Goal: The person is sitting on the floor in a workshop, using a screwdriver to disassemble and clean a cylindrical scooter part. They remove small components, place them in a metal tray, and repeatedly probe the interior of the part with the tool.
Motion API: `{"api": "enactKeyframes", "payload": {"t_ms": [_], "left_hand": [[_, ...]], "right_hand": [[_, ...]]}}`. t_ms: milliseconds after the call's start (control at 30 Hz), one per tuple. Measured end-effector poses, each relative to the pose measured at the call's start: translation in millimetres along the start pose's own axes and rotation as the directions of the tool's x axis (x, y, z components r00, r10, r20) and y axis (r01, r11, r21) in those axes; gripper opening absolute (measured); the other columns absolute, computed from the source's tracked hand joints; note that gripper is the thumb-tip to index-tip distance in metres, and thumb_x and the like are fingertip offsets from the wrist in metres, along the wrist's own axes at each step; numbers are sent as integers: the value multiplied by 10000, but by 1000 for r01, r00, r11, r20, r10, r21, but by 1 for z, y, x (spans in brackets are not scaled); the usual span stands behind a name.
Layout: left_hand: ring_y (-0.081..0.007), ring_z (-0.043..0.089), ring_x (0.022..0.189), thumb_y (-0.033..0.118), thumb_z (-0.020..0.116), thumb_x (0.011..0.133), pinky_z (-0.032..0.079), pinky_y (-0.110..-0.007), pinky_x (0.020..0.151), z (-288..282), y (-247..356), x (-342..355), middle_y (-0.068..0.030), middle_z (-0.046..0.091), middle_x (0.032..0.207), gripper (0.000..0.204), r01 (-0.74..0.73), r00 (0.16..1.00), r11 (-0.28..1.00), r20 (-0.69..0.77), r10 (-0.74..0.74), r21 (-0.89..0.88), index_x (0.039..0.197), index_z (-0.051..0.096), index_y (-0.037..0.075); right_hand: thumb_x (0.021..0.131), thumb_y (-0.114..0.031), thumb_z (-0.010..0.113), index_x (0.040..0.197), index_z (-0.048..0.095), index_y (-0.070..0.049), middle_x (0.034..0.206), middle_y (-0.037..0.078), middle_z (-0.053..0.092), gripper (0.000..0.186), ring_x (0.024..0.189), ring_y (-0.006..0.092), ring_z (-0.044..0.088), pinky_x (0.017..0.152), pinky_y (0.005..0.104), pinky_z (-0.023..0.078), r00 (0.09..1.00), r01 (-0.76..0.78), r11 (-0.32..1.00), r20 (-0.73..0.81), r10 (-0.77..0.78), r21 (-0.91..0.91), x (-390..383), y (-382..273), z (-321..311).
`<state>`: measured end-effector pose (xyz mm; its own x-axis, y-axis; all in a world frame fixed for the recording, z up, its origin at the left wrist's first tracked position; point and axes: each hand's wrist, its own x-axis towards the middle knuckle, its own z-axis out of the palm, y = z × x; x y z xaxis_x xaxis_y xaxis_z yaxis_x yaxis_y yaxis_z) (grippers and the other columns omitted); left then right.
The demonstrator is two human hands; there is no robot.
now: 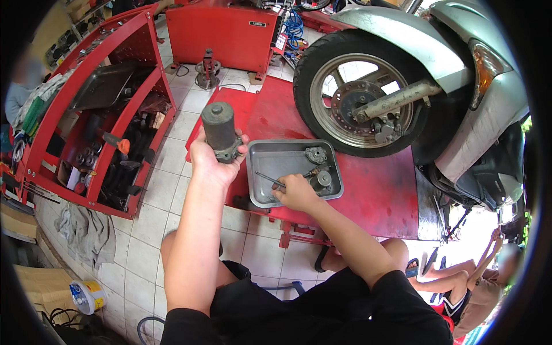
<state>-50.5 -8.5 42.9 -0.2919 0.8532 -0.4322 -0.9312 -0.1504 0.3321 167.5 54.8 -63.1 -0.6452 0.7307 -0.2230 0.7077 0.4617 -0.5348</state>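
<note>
My left hand (215, 154) is wrapped round a dark grey cylindrical metal part (219, 123), held upright to the left of a steel tray (264, 155). My right hand (296, 191) grips a thin metal rod (265, 178) over the tray's lower middle. Inside the tray, on its right side, lie a flanged metal piece (315, 154), a smaller cylindrical piece (323, 180) and a small fitting (311, 172) partly beside my fingers. The tray sits on a red lift platform (379, 192).
A scooter's front wheel (310, 86) stands on the platform behind the tray. Red tool carts (138, 195) (213, 34) are at left and back, a bucket (87, 296) and rags (86, 236) at lower left. Another person (474, 299) sits at lower right; one more (20, 95) is at far left.
</note>
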Motion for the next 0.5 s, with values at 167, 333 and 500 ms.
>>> {"api": "enactKeyframes", "payload": {"t_ms": [167, 333, 500], "left_hand": [[-316, 592, 761, 373, 312, 1020, 499, -343, 558, -4, 3, -2, -165, 604, 862, 455, 10, 1000, 999, 1, -10, -42, 1014, 592, 14], [-341, 608, 871, 652, 265, 1003, 558, -409, 715, -11, 1, 9, -207, 599, 961, 765, 18, 999, 997, 31, -15, -77, 1161, 560, -36], [-366, 609, 890, 629, 234, 1016, 574, -427, 737, 3, -2, 5, -220, 595, 936, 749, -4, 999, 998, -35, 2, -56, 1112, 558, -39]], "right_hand": [[746, -302, 801, 1023, 728, -45, 1089, 250, 686, 385, 1024, 405, 671, 890, 464, 546, 979, -118, 965, 134, 153, -233, 25, -19, 13], [739, -261, 777, 978, 731, -19, 1020, 262, 698, 343, 982, 416, 681, 871, 476, 554, 972, -96, 948, 178, 156, -304, 29, -11, 20], [748, -273, 739, 894, 746, -35, 963, 234, 712, 279, 934, 393, 693, 865, 475, 552, 992, -34, 978, 113, 58, -205, 21, -1, 16]]}}
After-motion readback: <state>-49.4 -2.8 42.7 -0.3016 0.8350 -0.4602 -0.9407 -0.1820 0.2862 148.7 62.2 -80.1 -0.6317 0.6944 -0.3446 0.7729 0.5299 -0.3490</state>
